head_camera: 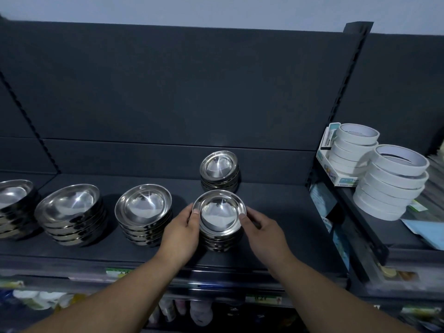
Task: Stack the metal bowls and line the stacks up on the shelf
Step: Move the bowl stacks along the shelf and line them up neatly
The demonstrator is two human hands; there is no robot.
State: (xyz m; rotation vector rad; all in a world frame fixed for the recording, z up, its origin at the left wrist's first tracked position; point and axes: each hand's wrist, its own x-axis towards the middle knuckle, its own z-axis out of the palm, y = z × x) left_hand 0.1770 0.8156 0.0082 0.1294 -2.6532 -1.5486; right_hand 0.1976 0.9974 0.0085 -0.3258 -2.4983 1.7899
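Five stacks of metal bowls stand on the dark shelf. At centre frame both hands clasp the front stack: the left hand curls round its left side with the thumb on the top rim, and the right hand grips its right side the same way. Just behind stands the back stack. Leftward run the middle stack, the left stack and the edge stack. White tape rolls pile up at right.

A larger bowl stack stands just left of the left grip; a smaller stack sits behind both grips. Right of the right grip the shelf lies open.
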